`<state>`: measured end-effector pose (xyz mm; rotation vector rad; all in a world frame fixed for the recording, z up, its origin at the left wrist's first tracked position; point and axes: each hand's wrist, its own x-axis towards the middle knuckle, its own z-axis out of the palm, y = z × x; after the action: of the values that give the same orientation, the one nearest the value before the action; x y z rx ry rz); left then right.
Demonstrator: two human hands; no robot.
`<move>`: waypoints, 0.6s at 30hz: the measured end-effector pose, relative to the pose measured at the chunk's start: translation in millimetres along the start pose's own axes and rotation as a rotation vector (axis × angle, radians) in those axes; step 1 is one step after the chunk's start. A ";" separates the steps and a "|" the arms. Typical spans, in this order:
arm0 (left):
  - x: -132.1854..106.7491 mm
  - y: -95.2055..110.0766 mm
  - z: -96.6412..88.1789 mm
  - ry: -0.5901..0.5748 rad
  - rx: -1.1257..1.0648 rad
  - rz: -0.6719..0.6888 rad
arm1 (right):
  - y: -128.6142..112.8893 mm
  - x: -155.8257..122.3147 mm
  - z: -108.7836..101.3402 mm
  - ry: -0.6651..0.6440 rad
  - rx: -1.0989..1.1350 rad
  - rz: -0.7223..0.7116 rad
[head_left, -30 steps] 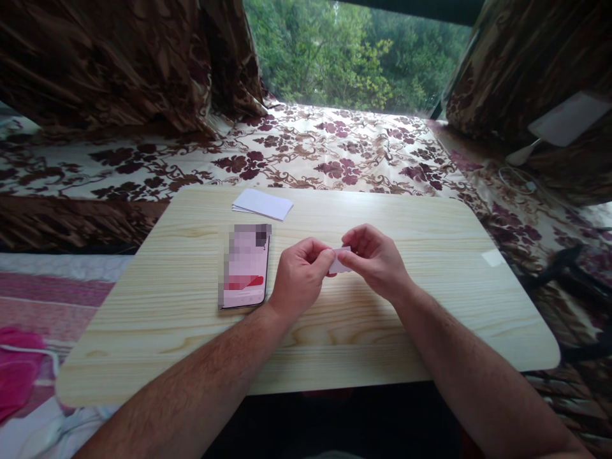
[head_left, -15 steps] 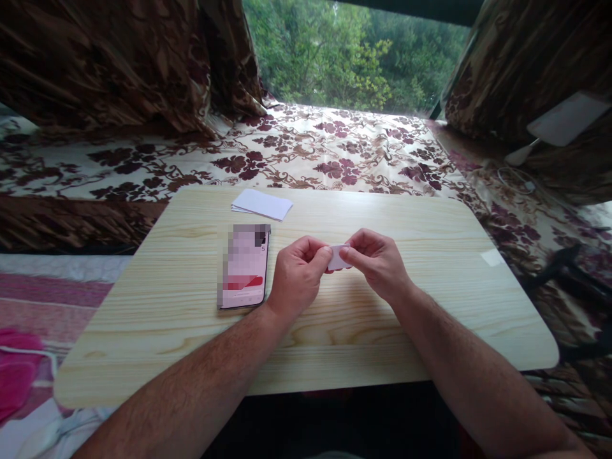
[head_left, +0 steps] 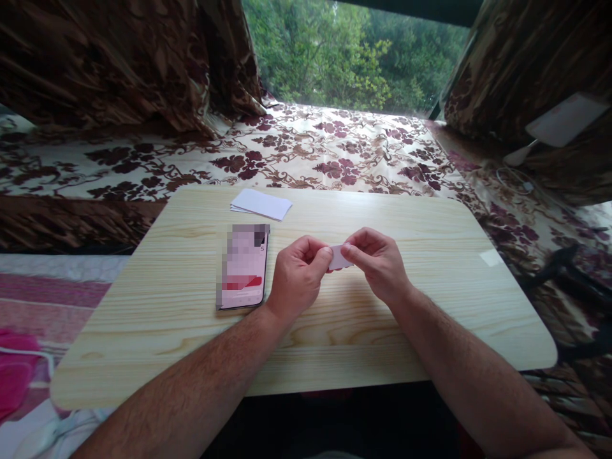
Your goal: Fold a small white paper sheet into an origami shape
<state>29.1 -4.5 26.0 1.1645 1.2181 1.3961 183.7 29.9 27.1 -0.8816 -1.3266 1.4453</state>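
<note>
Both my hands meet over the middle of a light wooden table (head_left: 430, 331). My left hand (head_left: 299, 277) and my right hand (head_left: 377, 261) each pinch one end of a small white piece of paper (head_left: 339, 257), held just above the tabletop. Fingers of both hands are curled closed on it, hiding most of the paper. A phone (head_left: 243, 266) with a lit pink screen lies flat just left of my left hand.
A small stack of white paper slips (head_left: 261, 204) lies near the table's far edge. A floral cloth (head_left: 335, 150) covers the ledge beyond, under a window with brown curtains (head_left: 109, 64). Pink fabric (head_left: 16, 370) lies at the lower left. A cable (head_left: 519, 178) rests at right.
My hands with the small paper have shifted slightly away from me and the paper sits a little flatter between the fingers. Phone and paper stack have not moved.
</note>
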 end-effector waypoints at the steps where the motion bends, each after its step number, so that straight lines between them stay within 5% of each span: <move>1: -0.2 -0.2 -0.1 0.001 0.002 0.002 | -0.3 0.1 0.4 0.007 0.007 0.002; 18: -1.0 5.7 6.5 0.006 -0.051 -0.053 | 3.7 2.8 0.1 0.042 0.178 0.067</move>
<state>35.4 -5.1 32.1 1.0865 1.2028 1.3840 182.2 32.8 23.8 -0.8408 -1.1274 1.5624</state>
